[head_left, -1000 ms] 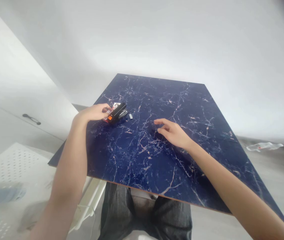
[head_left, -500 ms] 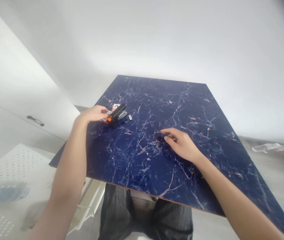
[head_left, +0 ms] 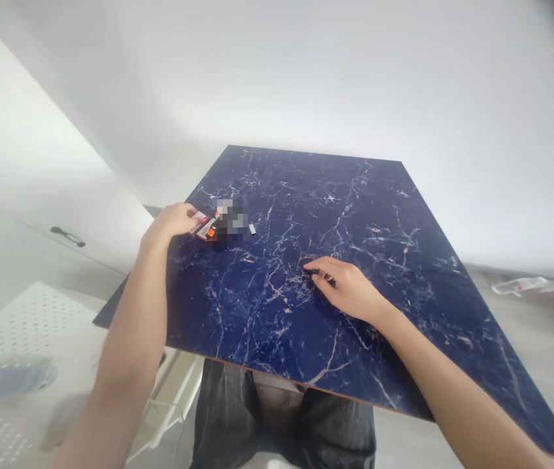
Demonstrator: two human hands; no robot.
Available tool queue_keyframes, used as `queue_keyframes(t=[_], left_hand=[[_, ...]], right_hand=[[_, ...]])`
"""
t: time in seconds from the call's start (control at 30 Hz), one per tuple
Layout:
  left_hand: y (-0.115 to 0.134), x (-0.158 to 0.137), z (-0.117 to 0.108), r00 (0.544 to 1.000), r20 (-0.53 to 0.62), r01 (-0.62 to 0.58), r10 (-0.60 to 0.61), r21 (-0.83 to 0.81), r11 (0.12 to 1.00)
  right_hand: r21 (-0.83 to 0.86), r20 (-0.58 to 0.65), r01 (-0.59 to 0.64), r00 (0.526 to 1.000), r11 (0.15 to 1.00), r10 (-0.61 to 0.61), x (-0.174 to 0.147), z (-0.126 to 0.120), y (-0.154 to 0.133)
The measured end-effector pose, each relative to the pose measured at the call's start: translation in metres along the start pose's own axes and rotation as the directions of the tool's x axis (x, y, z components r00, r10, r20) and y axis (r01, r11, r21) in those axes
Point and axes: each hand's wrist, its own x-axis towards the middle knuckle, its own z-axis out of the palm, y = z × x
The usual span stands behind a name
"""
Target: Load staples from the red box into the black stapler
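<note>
My left hand (head_left: 178, 220) is at the left side of the blue table, its fingers and thumb closed on the edge of a small red-and-white box (head_left: 200, 218). Just right of that hand lies a black stapler with an orange part (head_left: 211, 232); most of it is covered by a pixelated patch. A small pale strip (head_left: 252, 229), perhaps staples, rests on the table beside the patch. My right hand (head_left: 347, 286) hovers over or rests on the middle of the table, fingers loosely bent and apart from the thumb, with nothing in it.
The dark blue marbled table (head_left: 277, 326) ends close to my lap. At left is a white perforated surface (head_left: 37, 319) bearing a clear plastic item (head_left: 8, 378). A white cabinet door with a dark handle (head_left: 68, 236) stands beyond. Crumpled clear plastic (head_left: 530, 286) lies at right.
My left hand has drawn slightly left, away from the stapler, and the red-and-white box shows more clearly. My right hand has shifted a little left.
</note>
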Motion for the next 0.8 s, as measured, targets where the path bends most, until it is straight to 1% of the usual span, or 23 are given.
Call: queue_keyframes(t=[0.2,0.27,0.4,0.5,0.57,0.63,0.7,0.73,0.77,0.8], left_hand=[[0.012,-0.008,-0.007,0.992,0.124,-0.009,0.001,0.065,0.998],[0.015,-0.010,-0.007,0.990,0.139,-0.024,0.015,0.060,0.998],[0.020,-0.011,-0.004,0.984,0.171,-0.057,0.053,0.023,0.998],[0.023,-0.013,-0.002,0.960,0.270,-0.056,0.068,-0.053,0.997],[0.022,-0.013,-0.002,0.950,0.306,-0.044,0.068,-0.086,0.995],[0.021,-0.013,-0.002,0.952,0.301,-0.037,0.063,-0.092,0.995],[0.019,-0.014,-0.005,0.961,0.268,-0.043,0.065,-0.089,0.995],[0.018,-0.016,-0.007,0.971,0.230,-0.049,0.068,-0.086,0.995],[0.019,-0.018,-0.009,0.984,0.164,-0.058,0.072,-0.088,0.994],[0.021,-0.022,-0.012,0.996,0.058,-0.066,0.072,-0.095,0.993]], right_hand=[[-0.018,-0.006,0.028,1.000,0.999,-0.028,-0.001,0.001,0.000],[-0.019,-0.005,0.031,1.000,0.999,-0.031,-0.001,0.001,0.000],[-0.021,-0.009,0.036,0.999,0.999,-0.036,-0.001,0.001,0.000],[-0.027,-0.008,0.037,0.999,0.999,-0.037,-0.001,0.001,0.000],[-0.030,-0.008,0.042,0.999,0.999,-0.042,-0.001,0.001,0.000],[-0.036,-0.005,0.046,0.999,0.998,-0.047,-0.001,0.001,0.000],[-0.046,0.004,0.046,0.999,0.998,-0.046,-0.001,0.001,0.000],[-0.050,0.007,0.045,0.999,0.998,-0.045,-0.001,0.001,0.000],[-0.052,0.007,0.046,0.999,0.998,-0.046,-0.001,0.002,0.000],[-0.053,0.004,0.048,0.999,0.997,-0.048,-0.001,0.002,0.000]])
